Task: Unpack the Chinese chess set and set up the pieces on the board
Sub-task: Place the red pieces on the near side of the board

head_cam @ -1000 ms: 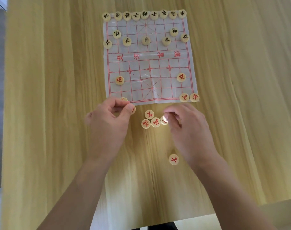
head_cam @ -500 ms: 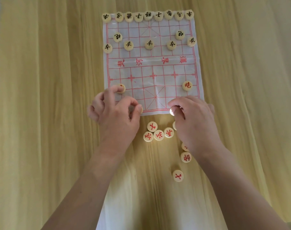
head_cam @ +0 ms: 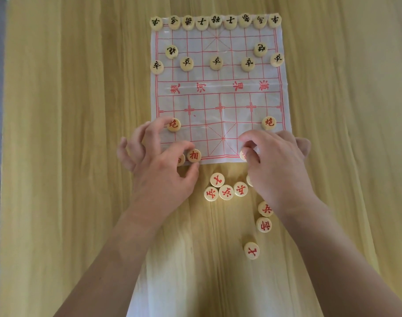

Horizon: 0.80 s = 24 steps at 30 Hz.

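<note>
**Both hands at the board's near edge**

I am leaning over the board (head_cam: 220,92), a thin sheet with a red grid lying on the wooden table (head_cam: 69,156). My left hand (head_cam: 158,170) is resting at the board's near left corner, thumb and forefinger pinching a red piece (head_cam: 194,155) on the near edge line; my other fingers are spreading loosely over that corner, partly covering a second piece (head_cam: 180,159) just beside the first. My right hand (head_cam: 275,165) is sitting at the board's near right side, fingertips curling together on a piece (head_cam: 243,155) I can barely see under them, so I cannot tell how firmly I am holding it.

Two red cannons (head_cam: 174,125) are standing on the board's near half, one touching my left fingers. Black pieces (head_cam: 216,20) are filling the board's far edge and the rows just inside it.

Off the board, near its edge, loose red pieces (head_cam: 226,192) are lying clustered between my hands, with three more trailing along my right wrist.
</note>
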Available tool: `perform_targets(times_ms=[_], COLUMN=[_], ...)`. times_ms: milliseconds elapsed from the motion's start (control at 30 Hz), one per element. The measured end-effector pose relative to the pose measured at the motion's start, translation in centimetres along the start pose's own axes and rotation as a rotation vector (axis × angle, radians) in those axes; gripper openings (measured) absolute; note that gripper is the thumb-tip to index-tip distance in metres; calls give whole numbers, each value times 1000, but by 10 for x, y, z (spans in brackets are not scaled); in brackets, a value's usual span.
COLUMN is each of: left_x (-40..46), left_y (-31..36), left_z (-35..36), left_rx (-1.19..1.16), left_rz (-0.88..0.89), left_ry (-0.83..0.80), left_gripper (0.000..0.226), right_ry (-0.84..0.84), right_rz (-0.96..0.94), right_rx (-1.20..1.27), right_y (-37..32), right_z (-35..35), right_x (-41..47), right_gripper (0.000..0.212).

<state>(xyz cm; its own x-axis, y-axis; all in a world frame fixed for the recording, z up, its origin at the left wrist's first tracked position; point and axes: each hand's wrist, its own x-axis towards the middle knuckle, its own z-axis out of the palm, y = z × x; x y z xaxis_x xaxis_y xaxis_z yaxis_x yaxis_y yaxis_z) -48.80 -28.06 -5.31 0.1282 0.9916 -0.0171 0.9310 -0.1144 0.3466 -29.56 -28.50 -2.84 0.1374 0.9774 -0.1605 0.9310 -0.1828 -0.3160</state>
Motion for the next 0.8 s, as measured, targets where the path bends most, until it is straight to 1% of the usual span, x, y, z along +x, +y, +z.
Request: perform_targets(times_ms=[67,167,267,367,500,567,700,800], left_x=[-2,-4,-4,-2,1,2,4,4], left_y=[1,3,8,14,21,23,26,27], left_z=[0,-2,-5,-4,0,1,3,3], left_rx=[5,-19,-43,-62,-79,-82,-74,-75], left_rz=[-10,-39,-46,-23,-13,-11,1,4], left_ry=[26,122,172,164,134,126,118,116], left_gripper=[25,32,35,34,34,33,33,33], right_ry=[8,39,90,64,-11,-12,-1,13], right_rz=[-8,-32,-8,45,44,28,-21,-19], right_rx=[-16,-46,-12,-2,-37,-35,-30,-41], right_y=[0,2,8,16,18,16,13,17], right_z=[1,3,-1,-3,1,5,11,11], right_x=[1,0,-2,-5,-8,-9,-7,-6], right_gripper=[18,16,17,21,35,39,32,24])
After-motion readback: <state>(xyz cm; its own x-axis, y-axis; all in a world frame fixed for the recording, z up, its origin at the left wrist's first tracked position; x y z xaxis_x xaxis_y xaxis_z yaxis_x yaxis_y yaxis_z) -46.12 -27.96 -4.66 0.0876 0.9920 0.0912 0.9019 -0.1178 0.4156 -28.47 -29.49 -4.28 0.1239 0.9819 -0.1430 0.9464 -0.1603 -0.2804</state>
